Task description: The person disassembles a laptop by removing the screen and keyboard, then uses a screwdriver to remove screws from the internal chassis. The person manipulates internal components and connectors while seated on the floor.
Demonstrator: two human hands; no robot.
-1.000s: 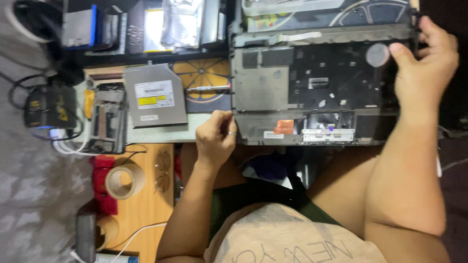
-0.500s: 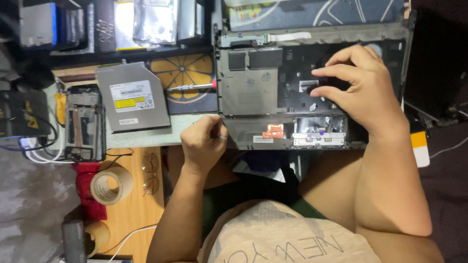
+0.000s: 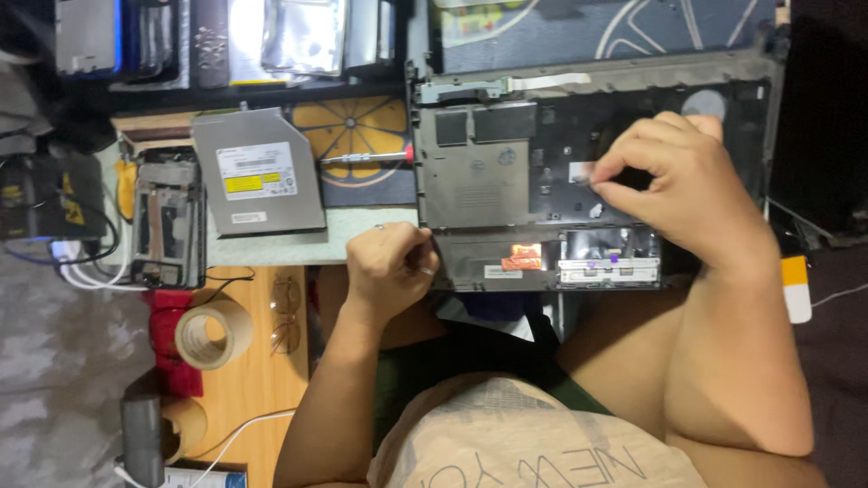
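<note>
Presently, the right hand (image 3: 678,185) is pinching a small white label (image 3: 581,172) inside the opened laptop chassis (image 3: 479,181), while the left hand (image 3: 391,267), its grip pressed together, is bracing the chassis edge.

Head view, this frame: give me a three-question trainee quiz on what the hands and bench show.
1. True or false: the left hand grips the near left corner of the opened laptop base.
2. What lies directly left of the laptop base, pointing at it?
A. a screwdriver with a red collar
B. a roll of tape
C. a pair of glasses
3. Fill in: the right hand pinches its fingers over a small white ____ inside the base.

Key:
1. True.
2. A. The roll of tape and the glasses sit on the wooden surface nearer the person; the grey optical drive lies further left.
3. Label (or tab; too small to tell).
</note>
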